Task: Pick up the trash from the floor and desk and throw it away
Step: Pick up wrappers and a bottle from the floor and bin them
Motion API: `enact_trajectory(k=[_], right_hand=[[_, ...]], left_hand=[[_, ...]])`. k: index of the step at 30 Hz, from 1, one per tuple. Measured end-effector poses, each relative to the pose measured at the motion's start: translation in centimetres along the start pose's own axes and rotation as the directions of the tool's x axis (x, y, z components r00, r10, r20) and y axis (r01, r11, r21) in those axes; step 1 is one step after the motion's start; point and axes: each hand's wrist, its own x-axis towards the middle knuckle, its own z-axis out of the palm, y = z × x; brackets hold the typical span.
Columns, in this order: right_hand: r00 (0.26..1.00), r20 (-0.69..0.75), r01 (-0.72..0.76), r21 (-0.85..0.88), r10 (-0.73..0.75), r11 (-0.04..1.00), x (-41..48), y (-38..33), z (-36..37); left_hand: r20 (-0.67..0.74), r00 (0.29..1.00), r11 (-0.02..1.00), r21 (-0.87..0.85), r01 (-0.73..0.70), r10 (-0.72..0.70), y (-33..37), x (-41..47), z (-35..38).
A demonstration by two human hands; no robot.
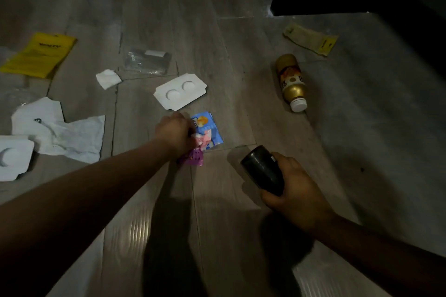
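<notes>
From the head camera, the left hand (175, 135) pinches with curled fingers a blue wrapper (210, 133) on the floor (241, 75) mid-scene, a purple wrapper (192, 158) just nearer, while the right hand (299, 191) fingers clasp a black can (262, 169) near right.

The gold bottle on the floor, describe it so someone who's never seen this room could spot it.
Start at the black furniture frame at the top right of the wood floor. Just below it lies a pale yellow packet, and nearer the camera from that is the gold bottle, lying on its side. It is the only gold, rounded item there, with a white cap.
</notes>
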Motion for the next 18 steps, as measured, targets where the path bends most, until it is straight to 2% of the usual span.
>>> enact_trajectory(k=[2,4,6,8,10,13,15,18], right_hand=[[1.0,0.009,-0.007,0.003,0.007,1.0,0.4,-0.2,0.3],[1.0,0.01,-0.019,0.003,0.019,1.0,0.8,-0.3,0.7],[0.999,0.019,-0.04,-0.003,0.04,0.999,1.4,-0.3,1.1],[0.997,0.036,-0.063,0.0,0.063,0.998,2.1,-0.2,1.6],[0.996,0.051,-0.079,0.001,0.079,0.997,2.8,0.0,1.9],[0.997,0.042,-0.066,-0.024,0.067,0.998,3.7,0.0,2.4],[0.999,0.021,-0.038,-0.045,0.039,0.998,4.2,0.0,2.7],[1.0,0.0,0.001,-0.126,-0.001,0.992,4.4,0.2,3.1]], left_hand=[[-0.078,0.994,0.989,-0.132,0.062,-0.073,-0.1,0.1,0.2],[-0.064,0.988,0.961,-0.246,0.124,-0.144,-0.4,0.5,0.2],[-0.034,0.985,0.942,-0.298,0.152,-0.17,-1.0,1.4,0.0],[-0.077,0.982,0.937,-0.321,0.138,-0.171,-1.8,2.4,-0.5],[-0.161,0.974,0.961,-0.254,0.114,-0.158,-2.5,3.7,-1.2],[-0.242,0.961,0.991,-0.052,0.125,-0.134,-3.6,5.9,-1.7],[-0.226,0.966,0.991,0.027,0.133,-0.123,-4.1,7.2,-1.8],[-0.119,0.987,0.993,0.017,0.113,-0.11,-4.4,8.6,-1.6]])
